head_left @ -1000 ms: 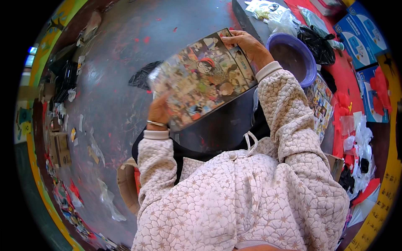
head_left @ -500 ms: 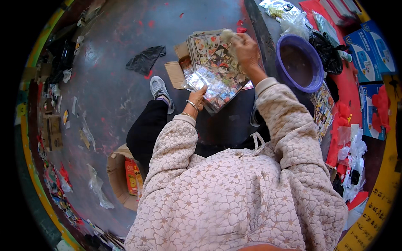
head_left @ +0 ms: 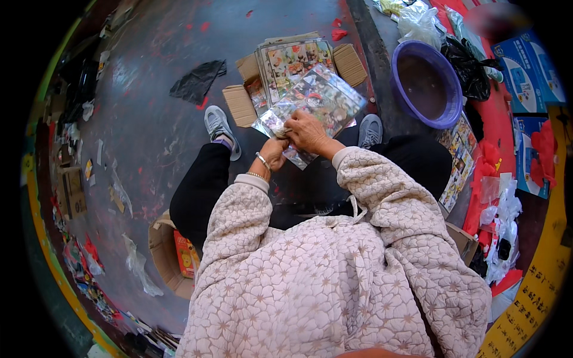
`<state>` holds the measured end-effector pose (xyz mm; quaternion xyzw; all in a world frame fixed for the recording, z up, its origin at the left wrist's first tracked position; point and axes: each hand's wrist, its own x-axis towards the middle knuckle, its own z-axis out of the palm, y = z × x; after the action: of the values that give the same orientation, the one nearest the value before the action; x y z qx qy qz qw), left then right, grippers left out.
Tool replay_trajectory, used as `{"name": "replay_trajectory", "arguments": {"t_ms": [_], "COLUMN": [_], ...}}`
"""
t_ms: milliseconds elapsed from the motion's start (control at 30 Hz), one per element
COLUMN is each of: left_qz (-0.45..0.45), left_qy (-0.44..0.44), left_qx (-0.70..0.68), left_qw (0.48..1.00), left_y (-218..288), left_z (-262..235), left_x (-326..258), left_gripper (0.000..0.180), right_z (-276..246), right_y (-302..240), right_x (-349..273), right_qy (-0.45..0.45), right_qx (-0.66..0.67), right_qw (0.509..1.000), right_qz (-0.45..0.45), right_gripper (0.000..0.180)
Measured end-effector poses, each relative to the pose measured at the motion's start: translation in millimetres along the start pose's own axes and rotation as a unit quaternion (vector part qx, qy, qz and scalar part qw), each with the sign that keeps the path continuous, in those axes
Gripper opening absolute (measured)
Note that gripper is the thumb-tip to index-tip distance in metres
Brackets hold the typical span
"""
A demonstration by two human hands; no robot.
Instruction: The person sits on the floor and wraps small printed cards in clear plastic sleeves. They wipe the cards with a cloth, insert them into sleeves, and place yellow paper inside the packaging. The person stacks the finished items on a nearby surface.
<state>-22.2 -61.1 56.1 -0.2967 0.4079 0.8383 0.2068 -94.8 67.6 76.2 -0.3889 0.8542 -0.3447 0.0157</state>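
Note:
A glossy sheet printed with small colourful pictures [head_left: 331, 98] tilts over an opened cardboard box [head_left: 240, 106]. My left hand [head_left: 275, 153] is closed on its near left edge. Right beside it, my right hand [head_left: 307, 132] presses a small pale cloth [head_left: 280, 131], mostly hidden under the fingers, onto the sheet. The two hands nearly touch. Behind the sheet, a stack of similar printed sheets [head_left: 292, 62] lies in the box.
A purple basin [head_left: 397, 98] of murky water stands to the right. Beyond it are a black plastic bag [head_left: 468, 74], blue boxes [head_left: 522, 77] and more printed sheets [head_left: 459, 161]. A black plastic scrap [head_left: 198, 83] lies left; a carton [head_left: 164, 250] stands near my left leg.
My right hand has swept with the cloth from the sheet's far right corner down to its near left edge, next to my left hand. The box's right flap now shows.

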Motion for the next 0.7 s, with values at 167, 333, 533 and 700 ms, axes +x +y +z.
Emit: {"name": "replay_trajectory", "arguments": {"t_ms": [167,333,533,700], "left_qz": [-0.016,-0.007,0.016,0.021], "left_qy": [0.073,0.082,0.106,0.009], "left_qx": [-0.006,0.004,-0.021,-0.091], "left_qw": [0.997,0.997,0.994,0.996], "left_y": [-9,-9,-15,-4], "left_z": [-14,-15,-21,-3], "left_x": [2,0,18,-1], "left_gripper": [0.006,0.007,0.014,0.024], "right_z": [-26,-50,-25,6], "right_y": [50,103,70,-42], "right_x": [-1,3,29,5], "right_qy": [0.023,0.170,0.135,-0.110], "right_qx": [-0.153,-0.200,-0.069,0.032], "right_qw": [0.970,0.910,0.981,0.989], "right_qz": [0.185,0.322,0.124,0.092], "right_gripper": [0.008,0.007,0.013,0.018]}}
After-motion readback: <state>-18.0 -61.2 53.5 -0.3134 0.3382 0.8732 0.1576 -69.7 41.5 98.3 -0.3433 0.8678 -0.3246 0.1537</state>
